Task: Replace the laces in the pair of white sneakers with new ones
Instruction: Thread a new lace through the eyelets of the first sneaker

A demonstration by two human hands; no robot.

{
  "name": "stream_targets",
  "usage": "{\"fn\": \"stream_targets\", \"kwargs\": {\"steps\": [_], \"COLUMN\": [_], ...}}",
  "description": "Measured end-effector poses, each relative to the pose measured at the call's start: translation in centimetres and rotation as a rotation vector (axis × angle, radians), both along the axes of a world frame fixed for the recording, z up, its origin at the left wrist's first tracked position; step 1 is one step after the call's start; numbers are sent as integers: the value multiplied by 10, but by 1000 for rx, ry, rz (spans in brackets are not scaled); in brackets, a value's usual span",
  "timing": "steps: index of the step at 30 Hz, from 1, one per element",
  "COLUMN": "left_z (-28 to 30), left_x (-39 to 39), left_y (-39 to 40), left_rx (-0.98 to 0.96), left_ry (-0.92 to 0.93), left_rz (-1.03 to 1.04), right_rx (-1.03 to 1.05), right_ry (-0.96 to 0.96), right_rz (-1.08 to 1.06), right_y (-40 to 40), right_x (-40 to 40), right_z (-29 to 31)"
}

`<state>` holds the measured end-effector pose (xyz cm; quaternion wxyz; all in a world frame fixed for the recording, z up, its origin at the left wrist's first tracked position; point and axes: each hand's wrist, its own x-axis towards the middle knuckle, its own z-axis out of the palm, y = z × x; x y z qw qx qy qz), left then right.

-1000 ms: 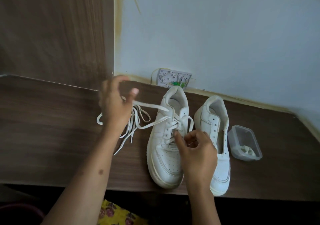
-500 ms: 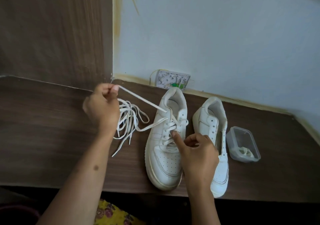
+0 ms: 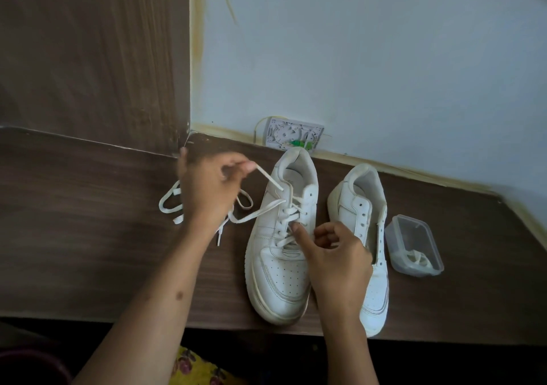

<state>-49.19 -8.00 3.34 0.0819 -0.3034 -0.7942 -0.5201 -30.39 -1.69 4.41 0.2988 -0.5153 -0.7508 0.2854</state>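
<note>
Left hand (image 3: 207, 189) pinches lace (image 3: 270, 181) end, strand running right-down into laced sneaker (image 3: 281, 254) on table (image 3: 88, 236). Right hand (image 3: 334, 257) half-curled, empty, forefinger on crossings. Unlaced sneaker (image 3: 362, 224) just right.

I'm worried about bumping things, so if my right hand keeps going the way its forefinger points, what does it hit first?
Most likely the crossed laces of the left sneaker: the right hand points its forefinger up-left at them, apparently already touching.
</note>
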Motion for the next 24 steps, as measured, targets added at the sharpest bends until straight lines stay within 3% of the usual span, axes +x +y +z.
{"fn": "stream_targets", "kwargs": {"steps": [2,5,8,12,16,19,24], "left_z": [0,1,2,-1,3,11,21], "left_x": [-4,0,-4,-2,5,11,22], "left_y": [-4,-6,-9,-10,-8,-7,-2], "left_rx": [-27,-91,-197,-401,-253,-66,136], "left_ry": [-26,35,129,120,60,53,83], "left_rz": [120,141,-41,-393,-503,-504,-489], "right_rx": [-13,-20,-30,-32,-4,-59,-611], "right_ry": [-15,-12,-12,5,63,205,529], "right_rz": [6,17,17,21,72,228,663], "right_y": [1,0,-1,0,1,3,-6], "right_x": [1,1,1,1,1,-1,-2], "right_z": [2,4,7,6,3,7,23]}}
